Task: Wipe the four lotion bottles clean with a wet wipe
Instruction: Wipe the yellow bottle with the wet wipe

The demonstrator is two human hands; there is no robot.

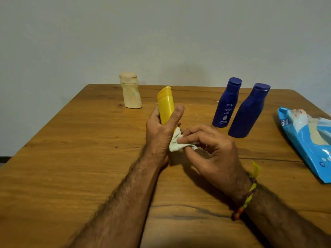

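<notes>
Both hands' grips work over wooden table: left grasps yellow bottle, right pinches wipe.

"NIVEA", "Body Milk" and "5in1" are being shown on the labelled blue bottle; right of it, "mee mee" is being displayed on the blue wipes pack. Smaller print's too tiny.

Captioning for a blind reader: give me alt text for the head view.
The left hand grips a yellow plastic bottle while the right hand pinches a crumpled white wipe against its base, over a wooden table.
</notes>
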